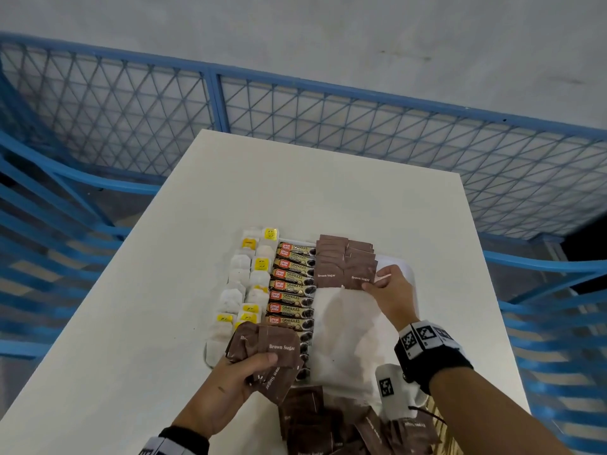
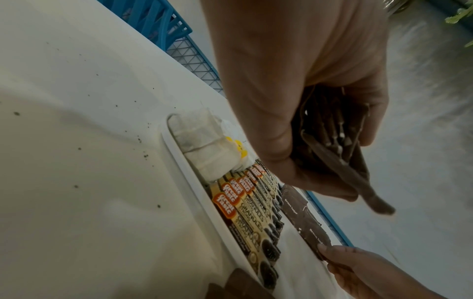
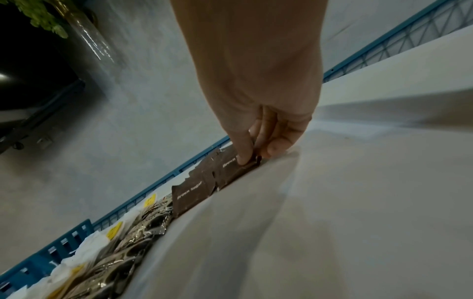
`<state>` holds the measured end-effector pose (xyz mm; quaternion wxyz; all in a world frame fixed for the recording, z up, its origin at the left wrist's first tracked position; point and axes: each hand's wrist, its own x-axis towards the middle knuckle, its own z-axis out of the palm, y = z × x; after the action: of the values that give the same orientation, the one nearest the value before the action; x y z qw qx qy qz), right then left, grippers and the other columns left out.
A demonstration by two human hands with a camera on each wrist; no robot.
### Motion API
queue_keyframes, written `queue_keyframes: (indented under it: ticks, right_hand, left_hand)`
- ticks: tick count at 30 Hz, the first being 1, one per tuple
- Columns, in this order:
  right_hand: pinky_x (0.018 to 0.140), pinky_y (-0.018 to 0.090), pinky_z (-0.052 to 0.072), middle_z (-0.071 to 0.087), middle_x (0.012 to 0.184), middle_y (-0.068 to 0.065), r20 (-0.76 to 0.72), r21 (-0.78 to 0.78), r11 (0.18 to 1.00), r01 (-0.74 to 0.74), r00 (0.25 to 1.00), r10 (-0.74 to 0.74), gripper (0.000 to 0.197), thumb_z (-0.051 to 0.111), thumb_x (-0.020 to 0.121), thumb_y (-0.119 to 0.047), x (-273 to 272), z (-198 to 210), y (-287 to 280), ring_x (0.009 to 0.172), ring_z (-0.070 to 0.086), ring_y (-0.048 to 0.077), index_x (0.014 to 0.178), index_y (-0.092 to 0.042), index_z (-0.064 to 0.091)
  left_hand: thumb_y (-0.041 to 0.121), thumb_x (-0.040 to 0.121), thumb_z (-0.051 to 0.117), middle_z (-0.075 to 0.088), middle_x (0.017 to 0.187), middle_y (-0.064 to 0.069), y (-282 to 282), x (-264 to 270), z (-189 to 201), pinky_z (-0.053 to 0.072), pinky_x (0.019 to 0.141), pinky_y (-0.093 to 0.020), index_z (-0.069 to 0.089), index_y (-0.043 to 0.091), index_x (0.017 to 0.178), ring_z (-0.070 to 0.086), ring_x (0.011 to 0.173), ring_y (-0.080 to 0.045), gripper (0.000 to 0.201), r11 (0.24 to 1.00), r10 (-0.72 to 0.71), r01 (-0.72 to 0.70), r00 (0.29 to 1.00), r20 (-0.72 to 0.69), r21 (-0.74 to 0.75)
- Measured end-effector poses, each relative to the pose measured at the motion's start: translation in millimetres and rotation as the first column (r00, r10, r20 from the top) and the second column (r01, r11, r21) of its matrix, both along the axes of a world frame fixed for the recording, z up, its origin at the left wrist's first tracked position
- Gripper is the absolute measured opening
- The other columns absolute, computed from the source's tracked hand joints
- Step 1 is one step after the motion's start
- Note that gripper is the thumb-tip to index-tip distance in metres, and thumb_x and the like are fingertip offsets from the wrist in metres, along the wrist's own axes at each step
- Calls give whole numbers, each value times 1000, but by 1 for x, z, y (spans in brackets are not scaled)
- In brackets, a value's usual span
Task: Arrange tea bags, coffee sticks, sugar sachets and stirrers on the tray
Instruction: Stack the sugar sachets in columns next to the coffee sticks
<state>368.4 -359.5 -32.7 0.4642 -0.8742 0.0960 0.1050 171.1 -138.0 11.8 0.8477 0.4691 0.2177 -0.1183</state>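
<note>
On the white worktop point(image 1: 197, 257) a white tray point(image 1: 405, 267) is filled from its left side with tea bags point(image 1: 239, 277), then a column of coffee sticks point(image 1: 290, 290), then overlapping rows of brown sugar sachets point(image 1: 331, 257) at the far end. The nearest sachet point(image 1: 359, 277) of those rows is pinched at its corner by the fingers point(image 3: 242, 155) of the right hand point(image 1: 391, 290). A bunch of sachets point(image 1: 272, 353) is gripped above the tray's near end by the left hand point(image 1: 230, 385), and a loose pile of sachets point(image 1: 328, 425) is left on the worktop nearer the person.
</note>
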Motion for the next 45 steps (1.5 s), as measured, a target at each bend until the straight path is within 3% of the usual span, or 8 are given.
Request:
queue_keyframes:
  ticks: [8,11,14,17,21,32,37,45]
  right_hand:
    - [68,21,40,50,85,5,52,-36,999,14,999,-12,52,73,78,-16,-4,0,5,81,52,18,119,-8,42]
    - [57,9,39,51,77,-3,126,-13,1000,-19,992,21,37,69,82,-11,-16,13,14,70,52,7,113,-6,48]
    - [59,4,42,57,73,-7,120,21,973,-231,966,227,13,64,87,-21,-40,36,27,66,53,0,94,-12,58]
    - [57,10,41,60,69,-5,-41,150,844,-516,849,526,28,50,92,-38,-70,62,38,59,54,5,81,-15,59]
    - [50,12,39,61,66,-1,-178,383,712,-589,709,682,32,57,83,-47,-98,72,46,55,55,6,78,-15,58]
    - [49,14,40,59,66,-6,-76,388,781,-490,827,557,14,70,82,-13,-100,59,50,49,49,-1,78,-22,59]
    - [61,18,51,64,68,5,-130,457,846,-275,920,369,11,65,83,-2,-82,48,40,59,59,13,91,4,62]
    - [52,6,44,61,71,4,-44,133,959,-248,966,256,12,66,82,2,-31,23,32,58,56,8,90,-5,60]
  left_hand:
    - [8,67,63,72,101,-15,-5,7,1,56,65,-31,68,7,106,70,90,-24,40,1000,7,-7,1000,0,14]
    - [7,67,62,73,99,-14,-8,10,2,57,65,-31,72,8,101,71,88,-24,35,1000,11,-11,1000,9,7]
    - [7,68,61,73,98,-14,-10,12,3,56,64,-30,75,11,96,71,89,-23,31,1000,19,-19,1000,21,-6]
    - [7,67,62,73,97,-14,-11,13,4,56,62,-31,71,8,100,71,88,-22,34,999,37,-36,999,28,-13]
    - [8,69,62,73,96,-14,-11,13,5,56,61,-31,71,9,100,70,86,-22,32,999,41,-41,998,41,0]
    - [14,72,63,68,114,-16,-9,9,1,54,74,-34,63,8,118,64,108,-29,47,999,25,-25,1000,19,26]
    - [9,68,62,72,99,-12,-7,10,-4,56,65,-34,63,8,112,70,92,-24,44,997,75,-75,997,17,19]
    - [11,64,67,71,104,-15,-3,9,-3,56,65,-34,62,9,114,67,100,-31,50,996,90,-90,996,20,8]
